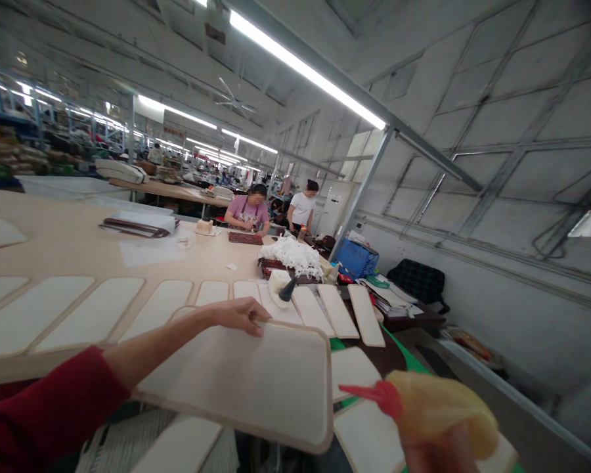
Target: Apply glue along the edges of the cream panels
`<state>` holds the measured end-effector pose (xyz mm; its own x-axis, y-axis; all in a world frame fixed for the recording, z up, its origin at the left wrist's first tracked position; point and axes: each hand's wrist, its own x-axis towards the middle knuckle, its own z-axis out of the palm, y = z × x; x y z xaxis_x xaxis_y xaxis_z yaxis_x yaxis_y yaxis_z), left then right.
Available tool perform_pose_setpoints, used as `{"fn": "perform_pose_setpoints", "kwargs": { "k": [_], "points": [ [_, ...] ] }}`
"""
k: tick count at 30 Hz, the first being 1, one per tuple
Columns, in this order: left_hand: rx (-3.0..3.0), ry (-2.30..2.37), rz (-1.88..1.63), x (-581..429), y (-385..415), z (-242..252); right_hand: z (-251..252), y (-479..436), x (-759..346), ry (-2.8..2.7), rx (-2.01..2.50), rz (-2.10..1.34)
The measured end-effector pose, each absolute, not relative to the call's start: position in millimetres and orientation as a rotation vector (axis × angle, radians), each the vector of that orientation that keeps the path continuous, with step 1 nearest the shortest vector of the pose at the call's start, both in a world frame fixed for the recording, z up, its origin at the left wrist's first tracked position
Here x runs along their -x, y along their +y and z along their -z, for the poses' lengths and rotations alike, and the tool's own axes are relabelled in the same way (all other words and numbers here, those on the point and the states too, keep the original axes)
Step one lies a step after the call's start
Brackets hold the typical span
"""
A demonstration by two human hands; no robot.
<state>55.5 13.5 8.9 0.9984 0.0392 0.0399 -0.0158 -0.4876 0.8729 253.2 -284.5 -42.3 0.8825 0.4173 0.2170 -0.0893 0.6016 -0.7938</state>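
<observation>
- I am on a factory floor, in one big open production hall.
- Beyond my left fingers (249, 320) a long pale counter (79, 243) carries a row of cream panels (93, 315), cut like the panel (256, 381) those fingers hold.
- My right fingers (438, 453) grip a yellow squeeze bottle (433, 404) with a red nozzle.
- Farther beyond, one person (250, 211) bends over work at the counter's far end, a second person (303, 207) stands just behind, and a heap of white strips (291, 253) lies nearby.
- Far left of my fingers, more benches (167, 189) and shelves (10, 157) of stacked goods run back in lines.
- High above hang long tube lights (305, 69) and a ceiling fan (232, 100).
</observation>
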Motion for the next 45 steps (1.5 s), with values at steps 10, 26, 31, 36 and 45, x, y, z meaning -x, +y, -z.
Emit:
{"fn": "perform_pose_setpoints", "kwargs": {
  "k": [10, 26, 31, 36, 45],
  "points": [
    [-2.086, 0.053, 0.03, -18.5, 11.3, -22.7, 3.1, -253.3, -266.5, -0.512, 0.922, -0.251],
    [-1.917, 0.107, 0.111, 3.5, 10.6, -34.6, 27.9, -264.6, -275.8, -0.59, 1.084, -0.293],
    [-1.884, 0.098, 0.145, 3.9, 10.5, -33.0, 35.6, -271.9, -277.1, -0.614, 1.111, -0.31],
    [-1.866, 0.062, 0.155, 4.1, 10.6, -31.9, 34.0, -280.9, -298.5, -0.559, 1.093, -0.441],
    [-1.861, 0.033, 0.145, 5.8, 8.6, -33.0, 37.9, -299.3, -316.9, -0.599, 1.21, -0.65]
  ]
}}
